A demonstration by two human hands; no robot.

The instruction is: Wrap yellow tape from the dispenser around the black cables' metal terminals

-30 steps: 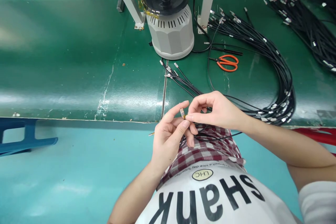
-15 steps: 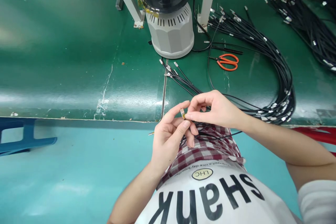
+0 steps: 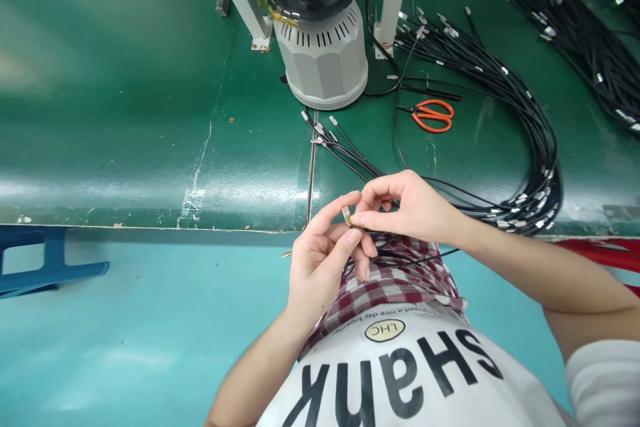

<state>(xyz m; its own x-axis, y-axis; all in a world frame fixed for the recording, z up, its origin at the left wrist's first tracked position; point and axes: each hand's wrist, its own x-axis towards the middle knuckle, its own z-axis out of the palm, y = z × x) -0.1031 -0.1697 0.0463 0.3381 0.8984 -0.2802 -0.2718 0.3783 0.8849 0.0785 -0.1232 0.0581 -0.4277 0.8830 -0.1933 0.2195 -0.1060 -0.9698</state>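
Observation:
Close together over my lap, at the table's edge, both hands work on one black cable's end with a small silver connector [image 3: 346, 214]. My left hand [image 3: 325, 257] is closed on the cable just below the connector, thumb against fingers. My right hand [image 3: 395, 205] pinches the connector's base, where a bit of yellowish tape shows between the fingertips. Most of the cable behind the fingers is hidden. More black cables [image 3: 383, 260] lie across the checked cloth on my lap. Past my hands, several cables with silver ends [image 3: 345, 150] rest on the green table.
A grey round tape dispenser [image 3: 323, 63] with a black top stands at the back, between white metal legs [image 3: 393, 0]. Orange-handled scissors [image 3: 433, 116] lie right of it, near a large curved cable bundle [image 3: 530, 113]. Another bundle [image 3: 585, 47] lies far right. A blue stool [image 3: 55, 260] is at left.
My hands keep nearly the same grip and pose on the connector. The whole view has shifted very slightly.

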